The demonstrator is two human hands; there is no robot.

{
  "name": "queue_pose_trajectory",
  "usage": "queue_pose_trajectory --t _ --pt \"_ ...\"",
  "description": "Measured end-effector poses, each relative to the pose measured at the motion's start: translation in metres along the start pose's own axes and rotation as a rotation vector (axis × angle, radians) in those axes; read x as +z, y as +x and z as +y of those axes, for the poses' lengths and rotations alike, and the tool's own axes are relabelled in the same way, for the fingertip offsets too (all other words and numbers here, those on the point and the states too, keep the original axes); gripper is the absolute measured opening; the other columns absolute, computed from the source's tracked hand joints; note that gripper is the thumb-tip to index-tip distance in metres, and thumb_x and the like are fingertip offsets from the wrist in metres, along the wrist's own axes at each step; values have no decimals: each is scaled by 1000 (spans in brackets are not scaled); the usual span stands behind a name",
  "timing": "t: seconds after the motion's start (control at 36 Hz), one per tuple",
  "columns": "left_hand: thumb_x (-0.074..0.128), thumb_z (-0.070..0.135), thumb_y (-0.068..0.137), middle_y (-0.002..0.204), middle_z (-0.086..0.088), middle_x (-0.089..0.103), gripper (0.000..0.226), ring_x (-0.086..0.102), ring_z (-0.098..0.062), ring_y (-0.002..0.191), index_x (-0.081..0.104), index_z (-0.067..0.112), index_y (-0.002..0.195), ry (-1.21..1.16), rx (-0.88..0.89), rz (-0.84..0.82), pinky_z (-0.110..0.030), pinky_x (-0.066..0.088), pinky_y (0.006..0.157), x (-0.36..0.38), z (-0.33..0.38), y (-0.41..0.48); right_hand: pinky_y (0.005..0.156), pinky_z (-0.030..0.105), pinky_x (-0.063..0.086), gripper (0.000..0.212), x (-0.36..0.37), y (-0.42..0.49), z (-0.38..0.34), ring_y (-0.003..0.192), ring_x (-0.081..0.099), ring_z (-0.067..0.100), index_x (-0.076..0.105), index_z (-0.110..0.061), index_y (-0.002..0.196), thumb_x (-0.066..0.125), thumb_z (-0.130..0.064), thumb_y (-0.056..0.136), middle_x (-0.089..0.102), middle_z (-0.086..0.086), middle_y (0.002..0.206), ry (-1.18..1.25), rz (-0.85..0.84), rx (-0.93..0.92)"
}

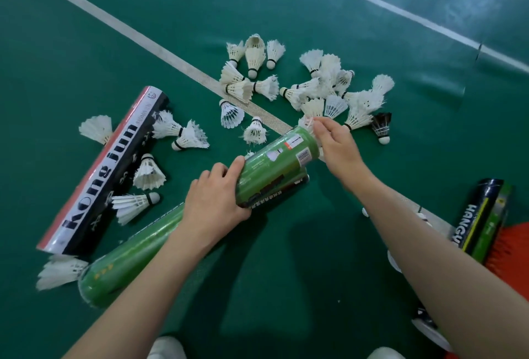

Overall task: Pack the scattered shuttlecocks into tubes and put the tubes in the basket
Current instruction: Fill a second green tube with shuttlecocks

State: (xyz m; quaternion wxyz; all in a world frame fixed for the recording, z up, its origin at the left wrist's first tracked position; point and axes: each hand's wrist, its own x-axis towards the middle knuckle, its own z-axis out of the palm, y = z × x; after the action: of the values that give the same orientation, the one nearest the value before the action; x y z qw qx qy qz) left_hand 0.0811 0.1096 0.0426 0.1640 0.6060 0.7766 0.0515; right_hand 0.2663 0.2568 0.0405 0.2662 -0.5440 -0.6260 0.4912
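My left hand (216, 199) grips a green tube (276, 165) near its lower end and holds it tilted, mouth pointing up and right. At the mouth, my right hand (336, 145) pinches the feathers of a white shuttlecock (307, 122) that is partly inside the tube. Several white shuttlecocks (329, 89) lie scattered on the green floor beyond the tube, and one black shuttlecock (382, 126) lies at their right. A second green tube (134, 255) lies on the floor under my left forearm. An orange basket (512, 247) shows at the right edge.
A black, white and red tube marked "Kong Jun" (106, 169) lies at the left with shuttlecocks around it. A dark tube marked "HANGYU" (483, 218) leans at the basket. A white court line (160, 49) crosses the floor. My white shoes (167, 348) show at the bottom.
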Motion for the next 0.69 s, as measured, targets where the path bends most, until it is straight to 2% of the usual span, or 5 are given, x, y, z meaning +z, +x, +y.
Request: queue_pose_trajectory --t 0.11,0.28,0.42,0.53,0.69 --pt "71 49 71 118 -2 46 94 47 -25 107 17 31 146 -6 -5 1 -35 39 89 -4 0 -11 115 36 22 48 10 -13 -7 135 33 6 40 -38 140 27 -57 97 38 -11 148 79 -61 -7" --pt "73 48 71 118 -2 46 94 48 -24 107 18 31 145 25 -34 5 -36 39 89 -8 -12 -17 95 6 24 71 34 -33 -13 117 38 -19 33 -40 144 25 -75 83 33 -10 151 148 -208 -27" --pt "73 50 70 117 -2 47 92 49 -24 106 20 33 143 51 -29 -29 -36 41 86 -17 -19 -13 112 49 29 63 39 -29 -10 131 42 22 38 -35 142 25 -68 90 46 3 143 135 -198 23" --pt "76 48 67 117 -2 49 98 51 -23 104 19 32 145 -36 5 -99 -36 48 84 -32 -24 10 110 53 31 52 33 -5 -15 129 43 26 38 -28 143 24 -53 99 48 5 140 29 -190 47" --pt "82 45 64 111 0 52 101 55 -17 93 24 30 144 -163 30 -250 -37 52 82 -36 -29 57 109 40 32 48 27 39 -21 129 42 21 36 -22 143 32 -45 101 46 4 141 -119 -279 12"
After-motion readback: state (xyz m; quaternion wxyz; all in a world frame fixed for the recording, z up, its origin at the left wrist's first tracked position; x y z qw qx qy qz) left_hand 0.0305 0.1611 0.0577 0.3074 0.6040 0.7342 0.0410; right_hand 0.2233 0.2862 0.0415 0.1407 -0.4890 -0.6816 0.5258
